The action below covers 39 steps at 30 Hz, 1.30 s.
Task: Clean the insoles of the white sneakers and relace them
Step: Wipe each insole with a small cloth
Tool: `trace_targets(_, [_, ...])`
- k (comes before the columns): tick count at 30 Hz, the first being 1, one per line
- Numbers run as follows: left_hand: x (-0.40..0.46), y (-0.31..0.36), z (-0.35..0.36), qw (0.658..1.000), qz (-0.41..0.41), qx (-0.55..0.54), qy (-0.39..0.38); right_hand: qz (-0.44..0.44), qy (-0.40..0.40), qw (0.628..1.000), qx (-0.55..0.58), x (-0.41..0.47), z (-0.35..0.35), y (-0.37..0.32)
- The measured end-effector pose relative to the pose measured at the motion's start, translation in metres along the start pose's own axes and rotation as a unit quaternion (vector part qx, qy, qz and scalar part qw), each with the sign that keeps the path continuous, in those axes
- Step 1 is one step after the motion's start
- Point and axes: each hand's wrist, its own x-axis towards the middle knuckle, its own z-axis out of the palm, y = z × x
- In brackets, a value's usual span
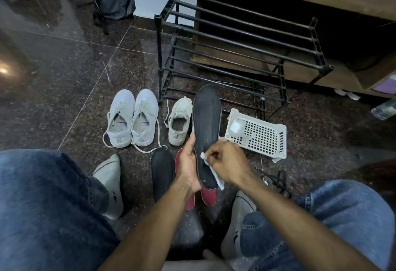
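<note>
A seated person in blue jeans and grey socks looks down at a dark speckled floor. The left hand (pixel 188 164) grips the edge of a long black insole (pixel 206 125), fingers curled round its lower half, holding it upright with the toe end pointing away. The right hand (pixel 225 161) is closed round a white cloth (pixel 216 176), pinching it against the face of the insole just beside the left hand; a fold of cloth hangs below the fist.

Beneath the hands, on the floor, lie a second black insole (pixel 161 174) to the left and two red insoles (pixel 209 196), partly hidden by the left wrist. Beyond the left hand stands a pair of white sneakers (pixel 131 118) with loose laces trailing, and between them and the held insole a single white shoe (pixel 180 120) without its lace threaded, as far as the view allows. Past the right hand a white perforated basket (pixel 260 135) lies tipped on its side, with a small white object inside that is too blurred to identify. Farther off stands a black rack (pixel 235 41). A tangle of dark laces (pixel 277 179) lies to the right of the right wrist.
</note>
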Motion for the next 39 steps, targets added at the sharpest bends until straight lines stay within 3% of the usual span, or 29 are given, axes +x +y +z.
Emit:
trace_targets(2, [-0.001, 0.001, 0.005, 1.000, -0.005, 0.001, -0.005, 0.076, 0.025, 0.976, 0.204, 0.005, -0.010, 0.001])
trace_targets(5, [0.001, 0.009, 0.006, 1.000, 0.020, 0.002, -0.011, 0.104, 0.003, 0.871, 0.479, 0.003, -0.034, -0.009])
trace_targets(8, [0.003, 0.013, 0.000, 0.999, 0.036, -0.036, 0.009, 0.075, -0.053, 0.782, 0.617, 0.002, -0.047, -0.013])
trace_targets(10, [0.002, 0.010, -0.002, 0.999, 0.030, -0.040, 0.011, 0.086, -0.061, 0.759, 0.642, 0.007, -0.046, -0.010])
trace_targets(11, [0.001, 0.009, -0.002, 0.999, 0.029, -0.036, 0.009, 0.102, -0.057, 0.770, 0.627, 0.010, -0.042, -0.007])
trace_targets(13, [-0.001, 0.009, 0.000, 0.999, 0.027, -0.039, 0.006, 0.109, 0.003, 0.861, 0.496, 0.013, -0.032, 0.002])
trace_targets(15, [-0.004, 0.011, 0.005, 0.999, 0.025, -0.030, 0.006, 0.059, 0.082, 0.942, 0.319, 0.012, -0.026, 0.009])
trace_targets(18, [-0.005, 0.012, 0.008, 0.999, 0.021, -0.026, 0.007, -0.055, 0.104, 0.981, 0.152, 0.005, -0.024, 0.012])
trace_targets(23, [-0.002, 0.012, 0.005, 1.000, 0.003, -0.026, 0.014, -0.180, 0.005, 0.978, -0.103, -0.016, -0.004, 0.009])
trace_targets(29, [0.000, -0.004, 0.000, 1.000, 0.001, -0.004, 0.009, -0.212, 0.055, 0.953, -0.208, 0.012, -0.009, -0.006])
trace_targets(33, [-0.004, -0.008, 0.008, 1.000, -0.010, 0.017, -0.012, -0.145, 0.127, 0.962, -0.193, 0.051, -0.030, -0.013])
trace_targets(35, [-0.004, -0.002, 0.006, 1.000, -0.010, 0.011, -0.018, -0.140, 0.109, 0.970, -0.168, 0.041, -0.024, -0.014])
trace_targets(39, [0.002, 0.006, -0.007, 1.000, -0.008, -0.022, -0.008, -0.224, 0.043, 0.962, -0.147, -0.023, 0.005, -0.012])
